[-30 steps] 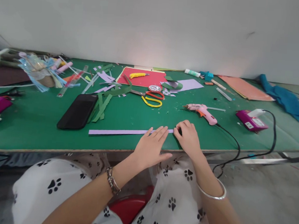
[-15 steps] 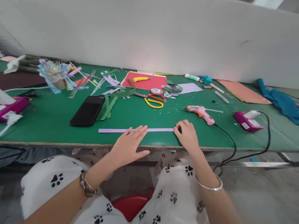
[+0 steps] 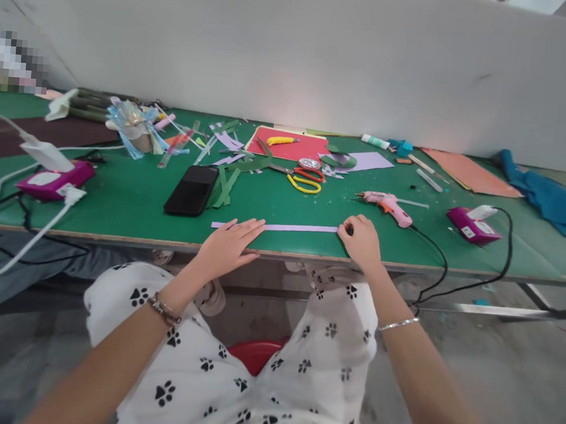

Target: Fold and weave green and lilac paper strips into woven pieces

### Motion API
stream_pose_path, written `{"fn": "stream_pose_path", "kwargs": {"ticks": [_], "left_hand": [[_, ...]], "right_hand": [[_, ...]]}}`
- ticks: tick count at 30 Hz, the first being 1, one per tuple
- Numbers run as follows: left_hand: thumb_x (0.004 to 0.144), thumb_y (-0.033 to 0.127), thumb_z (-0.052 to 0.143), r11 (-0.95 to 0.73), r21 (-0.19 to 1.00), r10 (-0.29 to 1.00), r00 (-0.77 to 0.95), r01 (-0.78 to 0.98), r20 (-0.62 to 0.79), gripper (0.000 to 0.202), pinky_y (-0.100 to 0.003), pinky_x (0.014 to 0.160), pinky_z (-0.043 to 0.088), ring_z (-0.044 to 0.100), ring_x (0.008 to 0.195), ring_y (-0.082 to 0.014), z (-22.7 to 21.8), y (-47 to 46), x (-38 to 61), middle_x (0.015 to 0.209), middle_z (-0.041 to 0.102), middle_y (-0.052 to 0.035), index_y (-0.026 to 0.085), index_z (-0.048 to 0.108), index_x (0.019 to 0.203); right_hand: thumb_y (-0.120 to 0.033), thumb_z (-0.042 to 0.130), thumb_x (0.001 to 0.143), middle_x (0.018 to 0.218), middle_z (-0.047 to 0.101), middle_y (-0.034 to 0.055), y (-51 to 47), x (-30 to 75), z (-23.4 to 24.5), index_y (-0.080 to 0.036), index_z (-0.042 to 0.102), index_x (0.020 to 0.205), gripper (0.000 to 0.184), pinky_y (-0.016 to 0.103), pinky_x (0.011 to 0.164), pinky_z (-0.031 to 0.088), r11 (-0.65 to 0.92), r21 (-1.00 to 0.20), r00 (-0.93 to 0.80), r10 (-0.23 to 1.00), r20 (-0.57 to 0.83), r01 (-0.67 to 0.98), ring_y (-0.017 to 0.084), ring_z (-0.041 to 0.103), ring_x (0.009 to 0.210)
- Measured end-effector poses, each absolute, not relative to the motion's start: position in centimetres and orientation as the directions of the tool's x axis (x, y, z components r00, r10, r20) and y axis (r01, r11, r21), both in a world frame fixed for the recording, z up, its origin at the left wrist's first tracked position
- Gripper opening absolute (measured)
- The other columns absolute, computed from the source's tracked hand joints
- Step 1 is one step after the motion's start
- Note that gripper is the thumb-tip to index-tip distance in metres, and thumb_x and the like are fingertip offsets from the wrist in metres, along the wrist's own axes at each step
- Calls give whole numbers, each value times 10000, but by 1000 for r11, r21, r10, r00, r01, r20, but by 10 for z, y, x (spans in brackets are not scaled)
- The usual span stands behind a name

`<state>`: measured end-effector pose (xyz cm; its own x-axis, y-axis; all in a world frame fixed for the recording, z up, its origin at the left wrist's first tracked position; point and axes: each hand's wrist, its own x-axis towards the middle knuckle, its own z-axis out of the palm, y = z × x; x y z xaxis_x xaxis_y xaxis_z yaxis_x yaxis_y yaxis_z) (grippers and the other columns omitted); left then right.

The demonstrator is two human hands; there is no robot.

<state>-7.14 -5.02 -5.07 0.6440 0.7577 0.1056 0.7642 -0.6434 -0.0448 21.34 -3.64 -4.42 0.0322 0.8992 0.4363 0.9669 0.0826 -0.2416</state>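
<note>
A narrow lilac paper strip [image 3: 301,228] lies flat along the near edge of the green table [image 3: 274,205]. My left hand [image 3: 226,243] rests flat across the strip's left part, fingers stretched out, with a short end showing beyond them. At the right end, the curled fingers of my right hand [image 3: 360,241] pinch the strip. Something small and dark shows between these fingers; I cannot make out what. Past my right hand lies a pink glue gun [image 3: 388,206]. A black phone [image 3: 191,190] lies beyond my left hand.
Scissors [image 3: 305,182], a yellow cutter [image 3: 281,141], red paper [image 3: 297,151] and green paper scraps [image 3: 226,188] lie farther back. Purple power adapters stand left [image 3: 55,181] and right [image 3: 473,225], with trailing cables. A pale partition [image 3: 295,56] rises behind the table.
My left hand has slid left along the strip, nearer its left end. My right hand stays at the right end. The camera view has shifted.
</note>
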Motion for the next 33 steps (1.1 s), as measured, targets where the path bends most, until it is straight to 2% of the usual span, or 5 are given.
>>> {"fn": "stream_pose_path", "kwargs": {"ticks": [10, 21, 27, 30, 33], "left_hand": [[859, 460, 288, -614, -13, 783, 611, 789, 120, 525, -341, 1017, 248, 306, 1246, -159, -53, -52, -69, 1374, 313, -12, 202, 275, 1317], [844, 475, 329, -597, -71, 797, 601, 799, 61, 550, -339, 1009, 268, 315, 1241, -163, -53, -48, -68, 1368, 324, -26, 196, 275, 1315], [850, 445, 333, -591, -25, 801, 591, 806, 96, 519, -358, 1011, 259, 321, 1238, -165, -52, -51, -67, 1356, 349, -23, 219, 274, 1314], [840, 411, 373, -573, -28, 815, 573, 819, 90, 522, -366, 1008, 260, 310, 1244, -170, -50, -55, -66, 1356, 350, -25, 203, 282, 1310], [830, 375, 397, -599, -78, 791, 604, 797, 100, 512, -349, 1000, 267, 335, 1229, -171, -51, -56, -67, 1341, 375, -23, 209, 301, 1305]], "right_hand": [[-210, 433, 703, 613, 430, 26, -34, 217, -47, -205, 367, 537, 178, 286, 585, 325, 104, -260, 27, 891, 453, 960, 164, 395, 607], [-198, 422, 703, 606, 418, 28, -35, 213, -46, -208, 323, 542, 190, 288, 578, 318, 99, -251, 27, 891, 453, 963, 164, 383, 597], [-229, 411, 732, 626, 432, 32, -36, 217, -47, -206, 367, 566, 173, 299, 599, 344, 111, -264, 16, 900, 435, 958, 171, 395, 611], [-267, 397, 763, 675, 453, 50, -37, 218, -49, -198, 431, 625, 158, 324, 625, 367, 82, -218, 19, 904, 426, 972, 189, 413, 643], [-356, 372, 800, 834, 489, 107, -38, 218, -52, -173, 513, 820, 232, 383, 700, 383, 77, -115, -13, 880, 475, 990, 246, 448, 801]]}}
